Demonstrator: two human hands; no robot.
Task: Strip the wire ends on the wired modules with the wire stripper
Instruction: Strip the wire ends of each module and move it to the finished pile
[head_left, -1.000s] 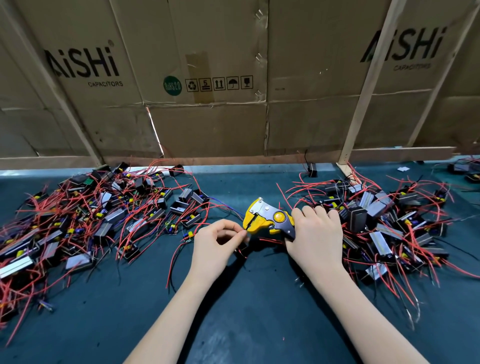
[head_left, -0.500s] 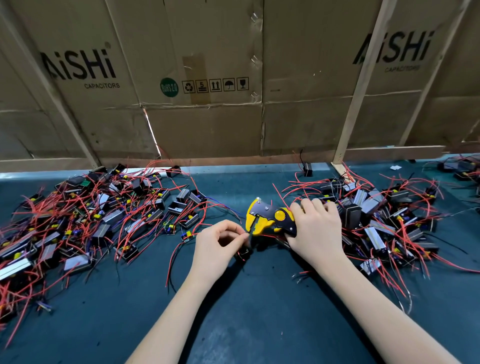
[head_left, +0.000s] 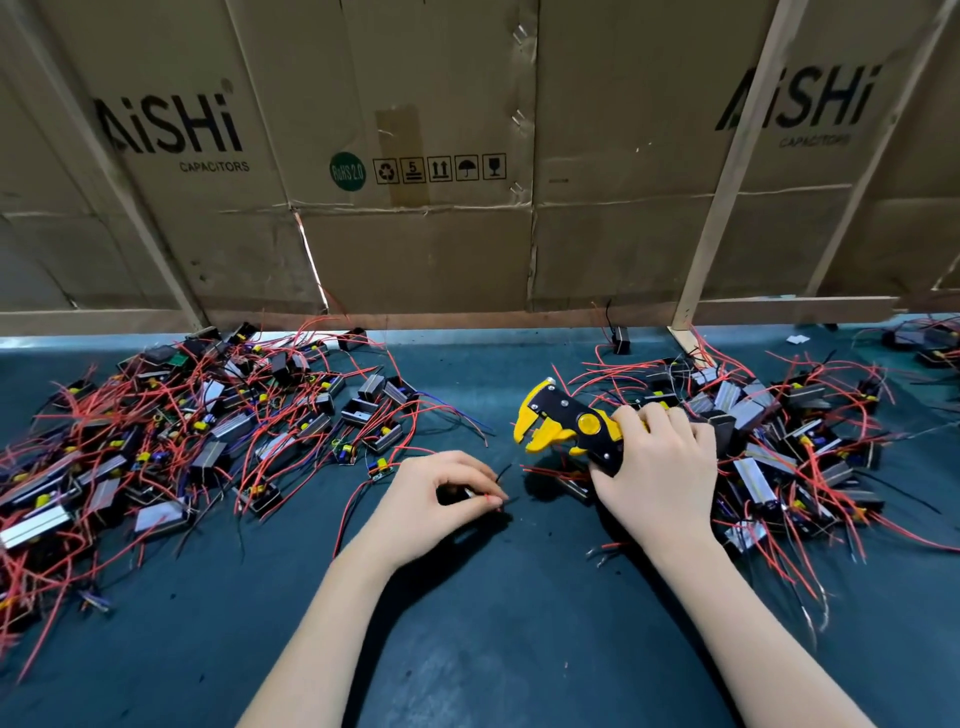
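My right hand (head_left: 655, 470) grips the handles of a yellow and black wire stripper (head_left: 563, 425), whose jaws point left above the dark mat (head_left: 467, 623). My left hand (head_left: 434, 501) pinches thin red and black wire ends (head_left: 493, 498) between thumb and fingertips, a little below and left of the jaws. The wires run to a small module (head_left: 574, 486) lying half under my right hand. A heap of wired modules (head_left: 171, 431) with red leads lies to the left. Another heap of wired modules (head_left: 789, 441) lies to the right.
Cardboard boxes (head_left: 415, 156) and wooden slats (head_left: 727, 171) close off the back edge of the bench. A lone module (head_left: 621, 340) stands by the back wall. More modules (head_left: 930, 343) sit at the far right. Loose wires trail over the mat near my right forearm.
The wire ends have come away from the stripper jaws: my left hand dropped down and left with them. The stripper lifted slightly and its jaws look more open.
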